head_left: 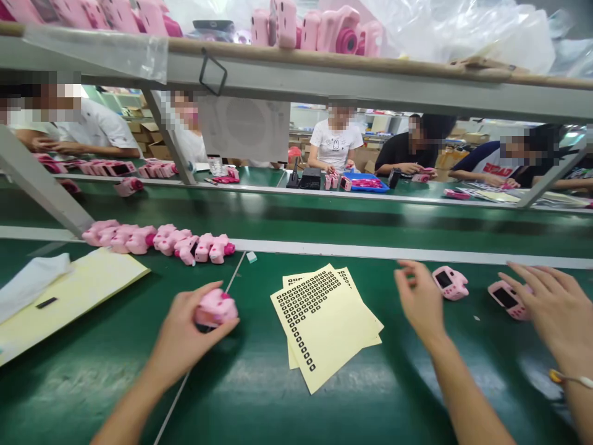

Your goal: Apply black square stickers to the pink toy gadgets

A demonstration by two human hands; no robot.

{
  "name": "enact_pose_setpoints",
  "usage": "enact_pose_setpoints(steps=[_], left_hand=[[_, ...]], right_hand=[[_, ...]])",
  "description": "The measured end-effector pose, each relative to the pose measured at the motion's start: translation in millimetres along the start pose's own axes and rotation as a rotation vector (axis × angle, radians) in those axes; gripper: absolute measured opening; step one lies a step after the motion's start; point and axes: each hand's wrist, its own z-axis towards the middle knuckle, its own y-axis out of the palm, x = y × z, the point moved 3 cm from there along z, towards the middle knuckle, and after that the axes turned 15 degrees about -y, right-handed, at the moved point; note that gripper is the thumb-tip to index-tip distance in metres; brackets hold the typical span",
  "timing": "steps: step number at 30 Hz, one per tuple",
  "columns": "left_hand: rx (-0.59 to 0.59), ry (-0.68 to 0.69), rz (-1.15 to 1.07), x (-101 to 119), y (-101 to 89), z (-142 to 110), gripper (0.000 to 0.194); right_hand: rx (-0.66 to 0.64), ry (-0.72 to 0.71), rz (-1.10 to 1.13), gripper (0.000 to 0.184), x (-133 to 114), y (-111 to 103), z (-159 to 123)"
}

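My left hand (183, 327) is closed around a pink toy camera (217, 307), thumb and fingers on its two sides, just above the green work surface. My right hand (420, 303) is raised over the surface with loosely bent fingers and nothing visible in them. Close by on its right lies another pink toy camera (456, 285) with a dark screen. Between my hands are overlapping pale yellow sheets (340, 327) carrying rows of small black rectangular stickers.
Another person's hand (553, 309) reaches in at right, over a pink camera (504, 296). Several pink cameras (162, 238) line the white strip. A yellow board (99, 278) with a white cloth (34, 278) lies left. A shelf (296, 65) crosses overhead; co-workers sit opposite.
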Motion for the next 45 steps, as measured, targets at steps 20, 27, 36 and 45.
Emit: enact_pose_setpoints(steps=[20,27,36,45], left_hand=[[-0.416,0.200,-0.422,104.4,99.5,-50.8,0.063],[-0.370,0.191,-0.473,105.3,100.1,-51.6,0.054],[-0.517,0.111,-0.565,100.5,109.3,-50.2,0.056],[-0.523,0.103,-0.596,99.4,109.5,-51.2,0.056]], right_hand=[[-0.478,0.234,0.708,0.037,-32.7,146.4,-67.6],[-0.480,0.311,0.702,0.040,-26.5,149.4,-73.5],[-0.451,0.169,0.667,0.035,-31.8,146.5,-73.8],[-0.466,0.154,0.666,0.033,-30.0,147.3,-74.6]])
